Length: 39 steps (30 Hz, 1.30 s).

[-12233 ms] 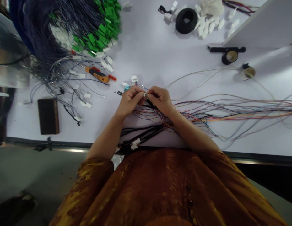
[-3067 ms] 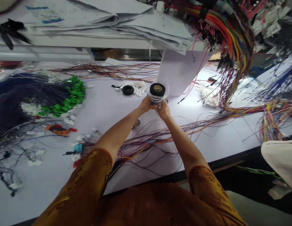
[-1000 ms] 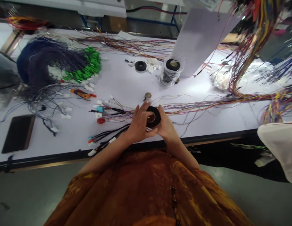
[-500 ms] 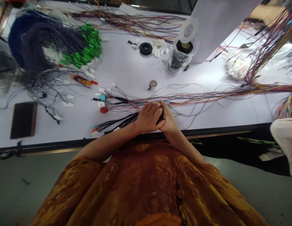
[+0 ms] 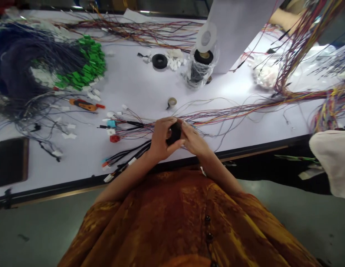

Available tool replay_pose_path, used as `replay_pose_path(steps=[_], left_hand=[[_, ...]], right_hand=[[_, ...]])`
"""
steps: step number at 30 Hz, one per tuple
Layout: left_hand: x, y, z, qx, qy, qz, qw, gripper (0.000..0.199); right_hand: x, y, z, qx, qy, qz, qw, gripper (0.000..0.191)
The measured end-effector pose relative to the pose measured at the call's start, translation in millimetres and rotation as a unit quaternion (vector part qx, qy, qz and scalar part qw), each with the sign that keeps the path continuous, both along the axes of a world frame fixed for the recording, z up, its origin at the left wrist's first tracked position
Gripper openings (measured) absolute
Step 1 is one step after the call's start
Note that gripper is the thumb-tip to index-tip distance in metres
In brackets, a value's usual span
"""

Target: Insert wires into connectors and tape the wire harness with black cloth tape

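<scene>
A roll of black tape (image 5: 175, 133) is gripped between the curved fingers and thumb of my left hand (image 5: 160, 140). Against its right side, my right hand (image 5: 194, 140) is closed where the wire bundle (image 5: 225, 114) runs in; its fingertips and the wires under them are mostly hidden. On the left, the bundle spreads into branches with a blue connector (image 5: 111, 123), a red connector (image 5: 115, 138) and a white one. Black-sleeved branches (image 5: 128, 151) lead from beneath my left hand toward the table's front edge.
Beyond my hands lie a small tape roll (image 5: 171, 102), a black tape ring (image 5: 159, 61) and a plastic-wrapped roll (image 5: 200, 68). Leftward are an orange cutter (image 5: 83, 105), green connectors (image 5: 86, 66) and a phone (image 5: 11, 162). Another person's hand (image 5: 285, 19) is at the upper right.
My left hand has turned and opened out around the tape roll, so more of the roll shows. My right hand stays close beside it. The view has shifted, moving the table's contents leftward.
</scene>
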<state>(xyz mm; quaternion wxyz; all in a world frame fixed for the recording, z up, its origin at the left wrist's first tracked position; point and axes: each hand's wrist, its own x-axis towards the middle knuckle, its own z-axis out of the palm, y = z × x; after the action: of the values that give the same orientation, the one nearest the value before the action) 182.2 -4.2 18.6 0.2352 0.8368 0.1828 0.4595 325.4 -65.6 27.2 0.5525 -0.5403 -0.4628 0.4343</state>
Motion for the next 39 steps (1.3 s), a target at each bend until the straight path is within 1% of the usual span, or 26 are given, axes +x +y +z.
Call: replay_pose_path(steps=[2,4,6,7,10,11,12,15,17,19,21,23,24,26,29,31,34,37,39], left_hand=[[-5,1,0.8,-0.013,-0.022,-0.017,1.0,0.056],[-8,1,0.2,-0.012,-0.012,-0.026,1.0,0.06],[-10,0,-0.5,-0.005,0.014,-0.028,1.0,0.063],[-10,-1,-0.6,0.0,0.028,-0.027,0.999,0.063],[-11,-5,0.8,0.011,0.045,-0.02,0.999,0.06],[-11,-6,2.0,0.009,0.04,-0.02,0.999,0.059],[-12,-7,3.4,0.005,0.032,-0.021,0.999,0.059],[-16,-8,8.2,-0.006,0.021,-0.018,1.0,0.061],[-18,-7,10.2,0.005,0.032,-0.012,0.999,0.062],[-19,-6,10.3,0.031,0.044,-0.007,0.999,0.063],[-18,-7,9.0,0.056,0.051,-0.004,0.997,0.064],[-17,-9,7.5,0.062,0.057,-0.004,0.996,0.065],[-16,-10,7.1,0.06,0.057,-0.007,0.997,0.065],[-16,-10,7.2,0.051,0.044,-0.02,0.998,0.067],[-18,-8,8.4,0.044,0.029,-0.02,0.998,0.068],[-20,-6,8.1,0.052,0.035,-0.01,0.998,0.069],[-19,-4,5.0,0.067,0.036,-0.011,0.997,0.071],[-17,-5,1.5,0.073,0.02,-0.017,0.997,0.072],[-17,-4,1.2,0.071,0.02,-0.009,0.997,0.07]], right_hand=[[9,-12,17.3,0.03,-0.039,-0.014,0.999,0.046],[16,-22,32.4,0.074,-0.141,-0.014,0.987,0.032],[19,-29,43.3,0.104,-0.259,-0.007,0.96,0.018],[20,-30,47.0,0.107,-0.311,-0.002,0.945,0.016],[17,-30,53.2,0.093,-0.428,-0.001,0.899,0.019],[17,-29,54.6,0.091,-0.447,0.001,0.89,0.019],[17,-29,56.0,0.092,-0.453,0.004,0.887,0.019],[20,-29,60.2,0.115,-0.413,0.037,0.903,0.019],[22,-31,62.3,0.127,-0.395,0.063,0.908,0.02],[22,-33,63.0,0.127,-0.413,0.077,0.899,0.021],[21,-32,62.6,0.11,-0.453,0.077,0.881,0.023],[19,-30,61.6,0.091,-0.486,0.078,0.866,0.022],[19,-30,61.2,0.084,-0.49,0.077,0.864,0.02],[20,-29,61.1,0.084,-0.463,0.074,0.879,0.017],[22,-30,63.3,0.094,-0.366,0.066,0.924,0.011],[22,-33,65.0,0.093,-0.311,0.061,0.944,0.008],[21,-34,64.5,0.08,-0.287,0.049,0.953,0.006],[19,-31,59.8,0.067,-0.285,0.058,0.954,0.008],[17,-30,56.5,0.077,-0.292,0.055,0.952,0.01]])
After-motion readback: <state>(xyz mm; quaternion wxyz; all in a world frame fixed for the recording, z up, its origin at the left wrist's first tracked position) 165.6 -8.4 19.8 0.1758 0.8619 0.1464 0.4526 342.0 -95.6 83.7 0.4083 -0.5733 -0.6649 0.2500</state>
